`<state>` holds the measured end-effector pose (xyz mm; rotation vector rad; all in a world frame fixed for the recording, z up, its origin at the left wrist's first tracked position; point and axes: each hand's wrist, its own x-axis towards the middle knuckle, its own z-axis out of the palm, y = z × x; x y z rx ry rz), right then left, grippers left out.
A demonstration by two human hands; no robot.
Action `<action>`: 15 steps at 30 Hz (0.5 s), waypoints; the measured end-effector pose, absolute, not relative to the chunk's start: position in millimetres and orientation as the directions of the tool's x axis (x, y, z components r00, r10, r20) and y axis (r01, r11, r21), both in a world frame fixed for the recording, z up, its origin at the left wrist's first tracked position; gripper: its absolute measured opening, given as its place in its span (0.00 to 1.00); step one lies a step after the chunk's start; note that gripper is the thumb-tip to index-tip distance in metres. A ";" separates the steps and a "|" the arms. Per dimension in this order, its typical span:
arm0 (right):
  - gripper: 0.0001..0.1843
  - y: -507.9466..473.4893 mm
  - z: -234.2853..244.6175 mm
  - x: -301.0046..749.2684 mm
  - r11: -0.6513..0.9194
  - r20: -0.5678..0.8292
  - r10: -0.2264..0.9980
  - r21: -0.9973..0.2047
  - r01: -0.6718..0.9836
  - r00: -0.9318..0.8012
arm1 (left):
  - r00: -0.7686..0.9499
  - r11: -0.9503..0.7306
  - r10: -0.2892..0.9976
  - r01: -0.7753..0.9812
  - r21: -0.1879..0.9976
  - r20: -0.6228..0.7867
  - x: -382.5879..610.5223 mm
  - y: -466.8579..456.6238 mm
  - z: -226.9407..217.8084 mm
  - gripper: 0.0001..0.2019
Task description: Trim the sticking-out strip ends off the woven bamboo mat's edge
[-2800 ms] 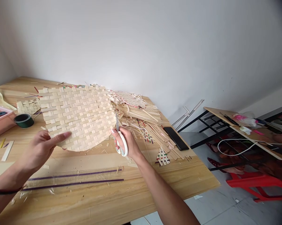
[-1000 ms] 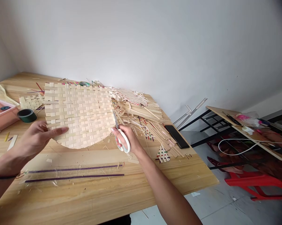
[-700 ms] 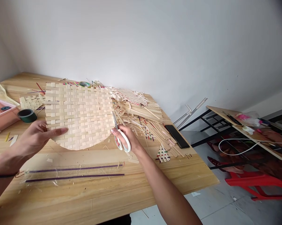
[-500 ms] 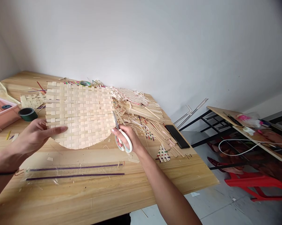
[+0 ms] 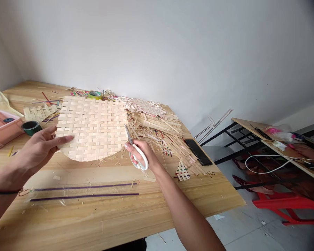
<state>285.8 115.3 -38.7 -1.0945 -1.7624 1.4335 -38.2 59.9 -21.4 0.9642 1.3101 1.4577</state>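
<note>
A pale woven bamboo sheet (image 5: 94,127) with a rounded lower edge is held up over the table. My left hand (image 5: 46,143) grips its lower left edge, thumb on the near face and the fingers mostly hidden behind. In my right hand (image 5: 142,153) are white-handled scissors (image 5: 143,164), their metal blades pointing up at the sheet's right edge. Whether the blades touch the strips I cannot tell. Two dark purple strips (image 5: 86,196) lie flat on the table in front, under what looks like clear tape.
Loose bamboo strips (image 5: 162,123) and offcuts cover the back right of the wooden table (image 5: 120,223). A phone (image 5: 198,152) lies by the right edge. Tape rolls (image 5: 31,128) and a pink box (image 5: 5,132) stand left. A red stool (image 5: 287,205) and another person's hand (image 5: 307,150) are farther right.
The woven sheet has shifted slightly to the right and its face has tilted, with my left hand moving along. The scissors stay at nearly the same spot.
</note>
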 end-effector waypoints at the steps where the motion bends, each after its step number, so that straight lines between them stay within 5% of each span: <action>1: 0.26 115.2 -38.1 285.8 0.079 -0.037 0.880 -0.972 0.221 -0.474 | -0.270 -0.023 0.963 -0.138 0.990 -0.015 -36.3 60.3 -20.5 0.26; 15: 0.24 113.6 -31.5 287.5 0.090 -0.062 0.869 -0.956 0.279 -0.492 | -0.373 -0.086 0.928 -0.139 0.986 0.029 -30.7 58.4 -19.2 0.31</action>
